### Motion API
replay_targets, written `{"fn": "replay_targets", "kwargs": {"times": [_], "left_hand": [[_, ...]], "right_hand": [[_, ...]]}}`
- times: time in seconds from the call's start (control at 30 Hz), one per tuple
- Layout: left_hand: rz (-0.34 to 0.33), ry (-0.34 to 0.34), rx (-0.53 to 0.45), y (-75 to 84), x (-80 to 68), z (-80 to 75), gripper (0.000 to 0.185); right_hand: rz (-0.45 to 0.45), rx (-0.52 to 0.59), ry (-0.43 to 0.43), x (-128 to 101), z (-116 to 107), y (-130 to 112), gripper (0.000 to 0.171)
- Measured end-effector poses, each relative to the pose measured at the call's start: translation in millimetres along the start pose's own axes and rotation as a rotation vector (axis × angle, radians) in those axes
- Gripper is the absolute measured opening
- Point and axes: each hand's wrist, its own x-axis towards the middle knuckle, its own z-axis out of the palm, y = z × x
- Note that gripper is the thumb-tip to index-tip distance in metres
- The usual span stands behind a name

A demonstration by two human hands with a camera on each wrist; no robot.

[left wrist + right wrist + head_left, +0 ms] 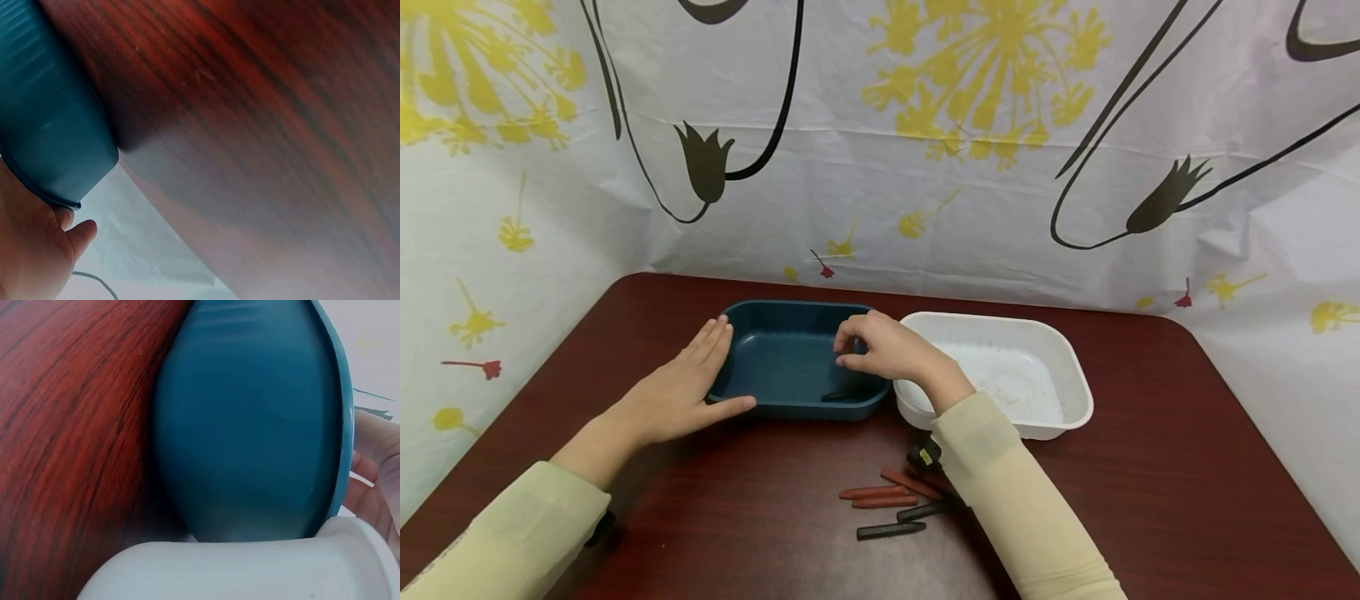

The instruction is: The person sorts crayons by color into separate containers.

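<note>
A dark red wood-grain table is backed by a white curtain printed with yellow flowers and black stems. The straight, relaxed fingers of the left hand are laid flat against the left end of a dark teal rectangular plastic tray, with the thumb stretched along its near wall; nothing is gripped. The fingers of the right hand are curled and pinched at the tray's right rim; whether something small is held between them cannot be told. A dark crayon is seen lying inside the teal tray at its near right corner. Just beside it, touching on the right, a white rectangular plastic tray is stood, partly hidden by the right wrist. Nearer the person, three red-brown crayons and two black crayons are spread on the table, partly covered by the cream sleeve.
</note>
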Motion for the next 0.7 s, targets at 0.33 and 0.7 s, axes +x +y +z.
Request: {"fn": "replay_targets", "kwargs": {"times": [0.33, 0.7], "left_hand": [[0.004, 0.002, -0.009, -0.2, 0.1, 2.7, 0.108], [0.012, 0.006, 0.002, 1.2, -0.6, -0.7, 0.108]], "right_hand": [[-0.023, 0.012, 0.016, -6, 2, 3, 0.019], [-0.038, -0.009, 0.037, -19, 0, -2, 0.02]]}}
